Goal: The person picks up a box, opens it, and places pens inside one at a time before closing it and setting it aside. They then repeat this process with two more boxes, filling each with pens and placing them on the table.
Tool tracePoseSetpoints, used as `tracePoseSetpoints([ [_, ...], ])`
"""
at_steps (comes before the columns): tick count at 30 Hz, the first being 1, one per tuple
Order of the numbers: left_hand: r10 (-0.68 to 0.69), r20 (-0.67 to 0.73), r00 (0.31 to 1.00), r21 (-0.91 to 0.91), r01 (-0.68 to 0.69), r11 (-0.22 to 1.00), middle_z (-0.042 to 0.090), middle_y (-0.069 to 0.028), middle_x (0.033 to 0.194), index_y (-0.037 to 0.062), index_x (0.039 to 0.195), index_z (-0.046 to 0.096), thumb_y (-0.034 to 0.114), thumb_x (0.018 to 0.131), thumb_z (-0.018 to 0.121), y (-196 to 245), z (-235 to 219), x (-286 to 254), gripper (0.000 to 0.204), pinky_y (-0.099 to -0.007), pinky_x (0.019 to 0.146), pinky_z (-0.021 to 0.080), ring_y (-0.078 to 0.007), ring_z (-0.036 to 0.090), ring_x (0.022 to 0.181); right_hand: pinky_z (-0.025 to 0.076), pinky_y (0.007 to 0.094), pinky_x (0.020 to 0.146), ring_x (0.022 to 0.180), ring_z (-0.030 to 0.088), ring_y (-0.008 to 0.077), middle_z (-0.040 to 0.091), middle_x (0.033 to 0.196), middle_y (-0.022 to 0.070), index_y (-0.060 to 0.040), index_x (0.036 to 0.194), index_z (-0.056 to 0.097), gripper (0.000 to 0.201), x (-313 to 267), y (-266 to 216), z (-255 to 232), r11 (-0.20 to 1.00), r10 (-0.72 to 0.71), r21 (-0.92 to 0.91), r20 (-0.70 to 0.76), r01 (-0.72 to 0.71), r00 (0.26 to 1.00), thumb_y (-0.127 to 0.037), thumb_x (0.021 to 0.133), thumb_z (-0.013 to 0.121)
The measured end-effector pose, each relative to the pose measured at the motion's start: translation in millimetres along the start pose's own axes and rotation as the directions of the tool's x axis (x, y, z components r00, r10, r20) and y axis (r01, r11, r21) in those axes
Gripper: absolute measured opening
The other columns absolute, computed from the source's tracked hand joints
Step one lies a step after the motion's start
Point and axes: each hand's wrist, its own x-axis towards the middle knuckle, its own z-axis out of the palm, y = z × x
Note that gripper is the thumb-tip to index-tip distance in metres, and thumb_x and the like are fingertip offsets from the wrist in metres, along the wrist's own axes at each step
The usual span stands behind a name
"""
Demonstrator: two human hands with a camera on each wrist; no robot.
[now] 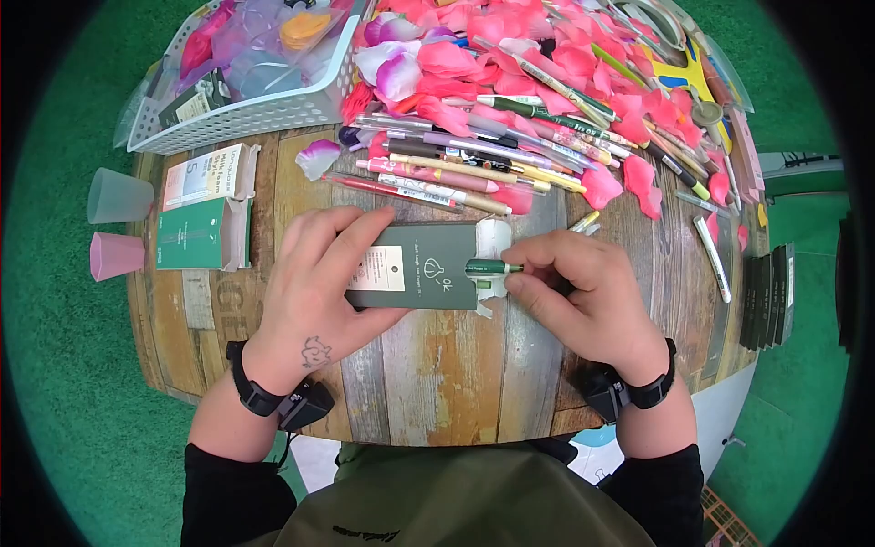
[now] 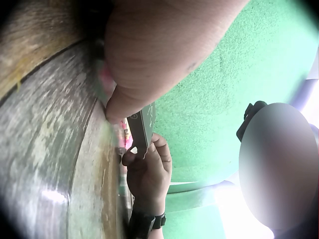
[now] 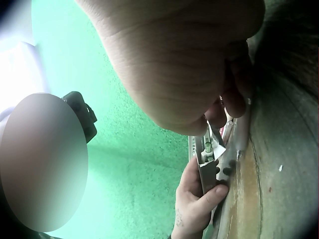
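My left hand [image 1: 324,278] grips a dark grey-green flat box [image 1: 451,239] with a pale label and a small line drawing. The box's open end points right, with white torn-edged flaps [image 1: 493,235] spread out. There my right hand [image 1: 588,296] pinches a dark green pen [image 1: 486,266] between thumb and forefinger, lying level with the box's mouth. A lighter green bit shows just beneath it. From the right wrist view, the open end [image 3: 208,150] has green and white items inside it, and the fingers of the left hand [image 3: 193,204] wrap the far part of the box.
Beyond the box lies a row of pens [image 1: 456,164] and a heap of pink petals [image 1: 547,55]. A white basket [image 1: 246,128] of packets stands at the back left. Two small boxes [image 1: 202,228] and two cups [image 1: 118,196] sit left. Dark boxes [image 1: 767,301] stand at the right edge.
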Motion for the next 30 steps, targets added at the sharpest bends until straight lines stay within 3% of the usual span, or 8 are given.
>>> tracePoseSetpoints([
  [30,-0.013,0.038,0.999,0.021,0.012,1.0,0.061,-0.0151,0.131,0.0053,0.139,0.063,0.018,0.064,0.095,0.7,-1.5,0.4,0.083,-0.048,0.104,0.049,-0.0381,0.058,0.12,0.055,0.0384,0.067,0.074,0.07,0.029,0.07,0.083,0.0103,-0.0071,0.109,0.073,0.019,0.3,2.0,3.0,0.998,-0.042,-0.055,-0.003,0.042,0.999,-0.011,0.091,0.077],
])
